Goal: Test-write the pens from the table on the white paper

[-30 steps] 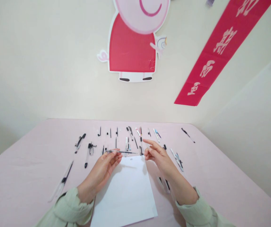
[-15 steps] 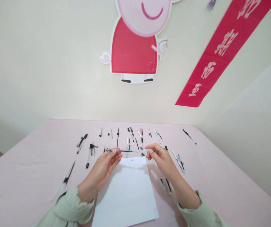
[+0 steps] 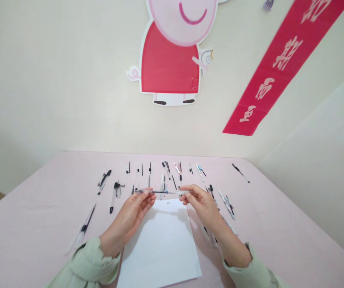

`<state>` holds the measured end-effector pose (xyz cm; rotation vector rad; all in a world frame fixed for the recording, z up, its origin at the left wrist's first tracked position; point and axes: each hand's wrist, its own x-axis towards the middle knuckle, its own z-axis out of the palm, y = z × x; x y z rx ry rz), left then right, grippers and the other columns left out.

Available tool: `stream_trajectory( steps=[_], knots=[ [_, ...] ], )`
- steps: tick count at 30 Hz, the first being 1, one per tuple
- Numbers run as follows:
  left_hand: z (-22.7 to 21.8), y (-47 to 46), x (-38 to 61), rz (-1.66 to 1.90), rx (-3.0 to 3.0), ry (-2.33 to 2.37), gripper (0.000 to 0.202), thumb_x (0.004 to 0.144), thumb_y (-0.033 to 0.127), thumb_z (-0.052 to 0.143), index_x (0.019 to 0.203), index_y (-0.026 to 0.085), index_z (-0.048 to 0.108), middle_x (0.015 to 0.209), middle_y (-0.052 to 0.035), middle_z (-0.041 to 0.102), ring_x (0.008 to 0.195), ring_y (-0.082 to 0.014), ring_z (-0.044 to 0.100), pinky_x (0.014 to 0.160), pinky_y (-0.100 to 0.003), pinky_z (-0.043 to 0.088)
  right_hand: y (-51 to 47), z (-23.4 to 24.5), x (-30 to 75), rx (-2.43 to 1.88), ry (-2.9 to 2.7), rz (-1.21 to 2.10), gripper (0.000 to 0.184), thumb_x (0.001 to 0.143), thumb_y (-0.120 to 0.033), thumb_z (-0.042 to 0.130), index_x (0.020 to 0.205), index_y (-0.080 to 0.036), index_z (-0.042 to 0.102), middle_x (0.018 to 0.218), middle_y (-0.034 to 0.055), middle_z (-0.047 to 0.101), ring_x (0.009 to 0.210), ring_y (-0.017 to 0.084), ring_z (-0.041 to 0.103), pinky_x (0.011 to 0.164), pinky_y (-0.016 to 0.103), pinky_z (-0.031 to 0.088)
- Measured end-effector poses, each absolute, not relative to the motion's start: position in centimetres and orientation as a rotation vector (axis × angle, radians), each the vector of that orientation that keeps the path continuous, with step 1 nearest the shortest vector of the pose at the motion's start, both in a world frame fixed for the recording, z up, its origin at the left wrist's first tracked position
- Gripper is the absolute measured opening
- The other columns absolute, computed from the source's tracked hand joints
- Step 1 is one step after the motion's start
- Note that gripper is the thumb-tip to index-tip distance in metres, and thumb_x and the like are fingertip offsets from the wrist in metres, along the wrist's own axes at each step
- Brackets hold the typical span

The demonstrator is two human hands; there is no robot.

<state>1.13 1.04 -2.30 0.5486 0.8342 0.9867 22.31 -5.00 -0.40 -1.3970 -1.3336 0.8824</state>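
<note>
Above the far end of a white sheet of paper (image 3: 161,248), my left hand (image 3: 133,218) pinches a dark pen refill (image 3: 163,192) that lies level and points right. My right hand (image 3: 203,205) is closed on a clear pen barrel (image 3: 177,193), held in line with it. The refill's right end meets the barrel's left end; whether it is inside I cannot tell. Part of the barrel is hidden behind the fingers of my right hand.
Several pen parts, among them black refills (image 3: 174,183), lie across the pink tablecloth (image 3: 34,224). A taken-apart pen (image 3: 82,232) lies left of my left forearm, a black-capped pen (image 3: 240,172) far right. Behind stands a wall with a red banner (image 3: 268,88).
My right hand has moved slightly left with the pen barrel, closing the gap to the refill. My left hand has hardly moved.
</note>
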Motion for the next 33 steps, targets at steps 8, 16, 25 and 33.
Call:
stream_trajectory(
  steps=[8, 16, 25, 33],
  knots=[
    [-2.7, 0.4, 1.4, 0.942, 0.600, 0.779, 0.008, 0.086, 0.015, 0.064, 0.091, 0.013, 0.069, 0.089, -0.0060, 0.072, 0.087, -0.0132, 0.068, 0.084, -0.022, 0.056, -5.4, -1.7, 20.5, -1.297, -1.372, 0.975, 0.030, 0.091, -0.036, 0.053, 0.112, -0.018, 0.064, 0.097, 0.0088, 0.072, 0.089, 0.020, 0.069, 0.082, 0.037, 0.055],
    [-2.8, 0.2, 1.5, 0.924, 0.631, 0.745, 0.011, 0.083, 0.022, 0.069, 0.092, 0.015, 0.068, 0.097, -0.0062, 0.072, 0.094, -0.0161, 0.068, 0.087, -0.025, 0.054, -5.5, -1.7, 20.3, -1.319, -1.443, 0.907, 0.021, 0.093, -0.032, 0.051, 0.109, -0.020, 0.056, 0.095, 0.0071, 0.072, 0.090, 0.019, 0.070, 0.082, 0.035, 0.054],
    [-2.3, 0.0, 1.6, 0.905, 0.615, 0.757, 0.011, 0.083, 0.022, 0.069, 0.091, 0.015, 0.069, 0.095, -0.0063, 0.072, 0.092, -0.0160, 0.068, 0.085, -0.024, 0.054, -5.7, -1.0, 20.3, -1.420, -1.535, 0.739, 0.008, 0.092, -0.025, 0.052, 0.095, -0.020, 0.058, 0.084, 0.0028, 0.071, 0.082, 0.016, 0.068, 0.077, 0.028, 0.049],
    [-2.2, -0.2, 1.6, 0.897, 0.626, 0.744, 0.010, 0.084, 0.021, 0.068, 0.092, 0.015, 0.069, 0.093, -0.0046, 0.072, 0.090, -0.0148, 0.068, 0.084, -0.023, 0.054, -5.7, -1.2, 20.2, -1.483, -1.595, 0.610, 0.008, 0.089, -0.020, 0.055, 0.090, -0.021, 0.062, 0.085, 0.0008, 0.068, 0.079, 0.015, 0.063, 0.073, 0.024, 0.044]
  ],
)
